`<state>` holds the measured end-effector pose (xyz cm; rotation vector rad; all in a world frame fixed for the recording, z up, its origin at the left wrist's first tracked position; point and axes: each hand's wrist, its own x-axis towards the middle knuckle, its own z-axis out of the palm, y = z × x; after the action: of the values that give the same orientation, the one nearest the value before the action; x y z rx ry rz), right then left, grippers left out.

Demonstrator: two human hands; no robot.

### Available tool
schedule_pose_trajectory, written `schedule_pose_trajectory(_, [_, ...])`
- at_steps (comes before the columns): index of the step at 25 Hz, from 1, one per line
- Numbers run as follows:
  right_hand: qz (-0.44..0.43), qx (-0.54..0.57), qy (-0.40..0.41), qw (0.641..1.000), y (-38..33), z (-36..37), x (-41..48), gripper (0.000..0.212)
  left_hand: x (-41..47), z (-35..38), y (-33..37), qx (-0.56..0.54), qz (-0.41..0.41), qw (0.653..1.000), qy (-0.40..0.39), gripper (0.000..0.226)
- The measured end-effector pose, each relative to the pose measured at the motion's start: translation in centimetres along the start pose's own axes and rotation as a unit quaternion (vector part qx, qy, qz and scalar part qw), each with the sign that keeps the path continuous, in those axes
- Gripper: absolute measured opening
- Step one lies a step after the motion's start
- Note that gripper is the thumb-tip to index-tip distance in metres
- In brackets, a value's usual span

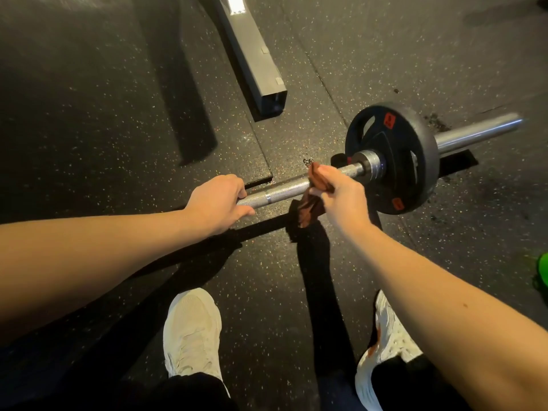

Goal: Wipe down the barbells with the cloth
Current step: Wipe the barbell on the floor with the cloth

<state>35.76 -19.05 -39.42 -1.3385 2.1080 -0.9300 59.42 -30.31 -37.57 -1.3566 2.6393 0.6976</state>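
Head view: grasps the knurled shaft of the barbell (284, 189) with the left grip (216, 203), fingers curled over it. Pinches a brown cloth (308, 210) in the right grip (344, 197), pressed round the shaft near the collar and black weight plate (415, 137). Stands in white shoes (192, 330) on speckled rubber floor (89, 114).

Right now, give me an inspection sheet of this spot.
Surface: speckled black rubber floor, with a mat seam under the bar.
Job's things: bar carrying one black plate; brown cloth wrapped over the bar.
Clutter: dark crumbs beside the plate; green thing at the right edge.
Hands: left hand grips the bar; right hand holds the cloth on it.
Cables: nothing seen.
Surroundings: grey steel beam on the floor; white shoes.
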Motion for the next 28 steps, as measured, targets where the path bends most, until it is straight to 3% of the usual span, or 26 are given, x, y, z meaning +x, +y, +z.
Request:
schedule_pose_trajectory(5, [0.096, 0.072, 0.072, 0.990, -0.6, 1.8, -0.2, 0.048, 0.0, 0.0, -0.1, 0.000, -0.005, 1.000, 0.007, 0.037])
schedule_pose_trajectory(10, [-0.025, -0.002, -0.014, 1.000, -4.2, 7.5, -2.8, 0.054, 0.0, 0.2, 0.0, 0.009, -0.013, 1.000, 0.015, 0.036])
schedule_pose_trajectory(13, [-0.083, -0.030, -0.053, 0.995, -1.0, 4.2, -1.5, 0.056, 0.0, 0.1, 0.1, 0.023, 0.003, 1.000, 0.009, 0.040])
schedule_pose_trajectory(16, [-0.016, -0.019, -0.006, 1.000, 2.2, -0.3, 0.2, 0.059, 0.0, 0.2, 0.4, 0.030, 0.006, 1.000, 0.000, 0.048])
schedule_pose_trajectory(19, [0.023, -0.013, 0.018, 0.999, 2.1, -2.0, 0.8, 0.052, 0.2, 0.2, 0.0, 0.047, 0.023, 0.999, 0.007, 0.042])
schedule_pose_trajectory(23, [0.011, -0.024, 0.044, 0.999, 0.8, -2.1, -0.4, 0.050, 0.6, 0.4, -0.7, 0.059, 0.058, 0.997, 0.004, 0.038])
schedule_pose_trajectory(28, [0.003, -0.053, 0.050, 0.997, 0.8, -3.6, -0.2, 0.049, 2.6, -0.3, -1.7, -0.015, 0.028, 0.996, -0.079, 0.042])
